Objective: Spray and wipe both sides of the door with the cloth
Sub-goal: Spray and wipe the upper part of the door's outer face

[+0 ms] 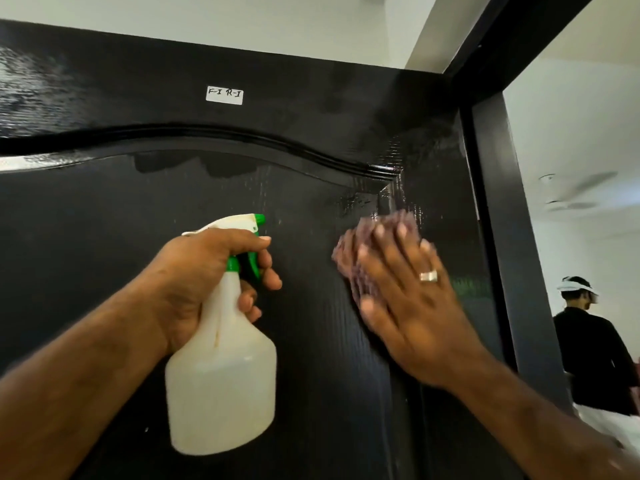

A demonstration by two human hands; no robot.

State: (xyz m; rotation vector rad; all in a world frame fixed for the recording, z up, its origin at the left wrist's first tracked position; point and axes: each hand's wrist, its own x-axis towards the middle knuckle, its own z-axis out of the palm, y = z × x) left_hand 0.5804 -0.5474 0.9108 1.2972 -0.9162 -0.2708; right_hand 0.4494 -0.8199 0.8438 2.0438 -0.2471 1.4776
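A black panelled door (pixel 104 209) fills most of the view, with wet patches near its upper right and below the curved moulding. My left hand (pixel 194 282) grips a white spray bottle (pixel 221 382) with a green trigger and nozzle, its nozzle facing the door. My right hand (pixel 405 299) lies flat with straight fingers and presses a purplish cloth (pixel 349 258) against the door near its right edge. The hand and cloth are blurred. The cloth shows above and left of the fingers; the rest is hidden under the palm.
A white label (pixel 224 95) is stuck on the door's upper panel. The black door frame (pixel 498 237) runs down the right. Through the opening, a person in a black top (pixel 592 355) stands in a white-walled room with a ceiling fan (pixel 578 192).
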